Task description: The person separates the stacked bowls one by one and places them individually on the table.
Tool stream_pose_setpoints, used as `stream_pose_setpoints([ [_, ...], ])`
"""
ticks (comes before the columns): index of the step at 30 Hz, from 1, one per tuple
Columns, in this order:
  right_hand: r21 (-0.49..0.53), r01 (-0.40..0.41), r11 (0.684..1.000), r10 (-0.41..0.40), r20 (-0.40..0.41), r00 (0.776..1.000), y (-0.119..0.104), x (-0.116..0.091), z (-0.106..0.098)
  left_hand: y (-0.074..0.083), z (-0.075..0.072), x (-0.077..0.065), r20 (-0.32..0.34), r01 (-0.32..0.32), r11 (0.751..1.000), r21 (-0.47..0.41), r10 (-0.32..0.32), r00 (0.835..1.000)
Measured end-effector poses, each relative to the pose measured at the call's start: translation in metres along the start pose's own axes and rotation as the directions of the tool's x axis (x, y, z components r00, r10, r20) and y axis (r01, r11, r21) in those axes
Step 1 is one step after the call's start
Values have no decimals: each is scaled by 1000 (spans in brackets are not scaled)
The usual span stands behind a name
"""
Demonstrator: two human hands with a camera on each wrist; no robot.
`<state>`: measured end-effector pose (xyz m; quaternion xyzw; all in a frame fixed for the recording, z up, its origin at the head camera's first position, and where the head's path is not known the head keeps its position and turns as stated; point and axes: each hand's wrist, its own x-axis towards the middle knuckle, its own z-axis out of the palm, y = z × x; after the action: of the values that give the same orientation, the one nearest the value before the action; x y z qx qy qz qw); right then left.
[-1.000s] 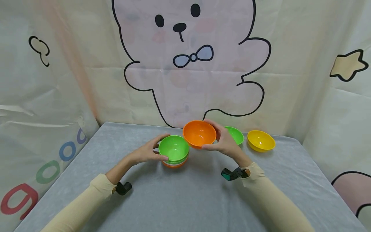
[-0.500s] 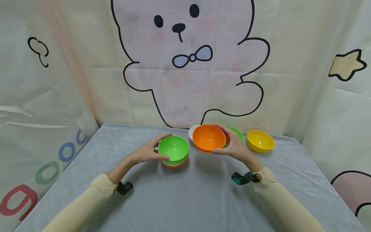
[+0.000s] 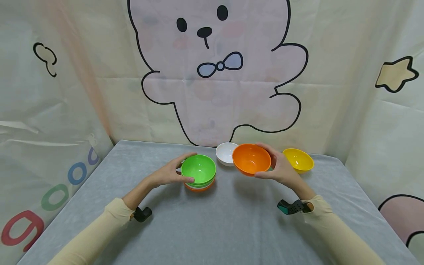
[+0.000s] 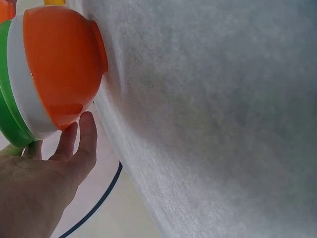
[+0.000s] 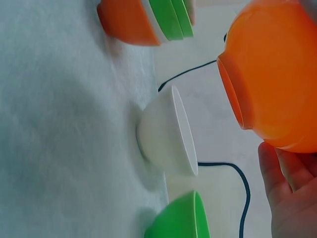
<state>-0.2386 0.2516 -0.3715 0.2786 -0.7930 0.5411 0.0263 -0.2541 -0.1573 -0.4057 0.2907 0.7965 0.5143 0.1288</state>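
My left hand (image 3: 167, 173) holds the left side of a stack of bowls, thumb in front and fingers behind. Bright green bowls (image 3: 198, 169) top this stack; under them come a white bowl (image 4: 27, 84) and an orange bowl (image 4: 64, 59) standing on the table. Raised off the table, a second orange bowl (image 3: 250, 159) is gripped at its right side by my right hand (image 3: 281, 167). It is tilted a little, with its inside facing me. Behind it, a single white bowl (image 3: 225, 154) stands near the table's back edge.
A yellow bowl (image 3: 299, 161) stands at the back right, partly behind my right hand. Another green bowl (image 5: 178, 218) shows in the right wrist view beside the white one; in the head view it is almost hidden. Grey cloth (image 3: 215, 228) covers the table, which ends at a printed curtain (image 3: 212, 110).
My right hand has carried the orange bowl rightward and slightly down, away from the stack. This uncovers the white bowl and hides the green one behind. My left hand stays at the stack.
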Motion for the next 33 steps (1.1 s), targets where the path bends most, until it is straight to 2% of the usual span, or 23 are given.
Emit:
stream_pose_setpoints([
  [9, -26, 17, 1000, -18, -26, 1000, 6, -15, -24, 3, 0, 1, 8, 6, 1000, -4, -6, 1000],
  [17, -81, -30, 996, 26, -50, 998, 5, -29, -42, 3, 0, 0, 1, 3, 1000, -6, -3, 1000],
  [28, -145, -46, 988, 29, -117, 993, 10, -52, -65, 1, 1, 0, 10, -8, 1000, -23, 8, 1000],
  [33, -135, -57, 989, 39, -137, 990, 11, -62, -76, 1, 0, 0, 11, 0, 1000, -17, 0, 1000],
])
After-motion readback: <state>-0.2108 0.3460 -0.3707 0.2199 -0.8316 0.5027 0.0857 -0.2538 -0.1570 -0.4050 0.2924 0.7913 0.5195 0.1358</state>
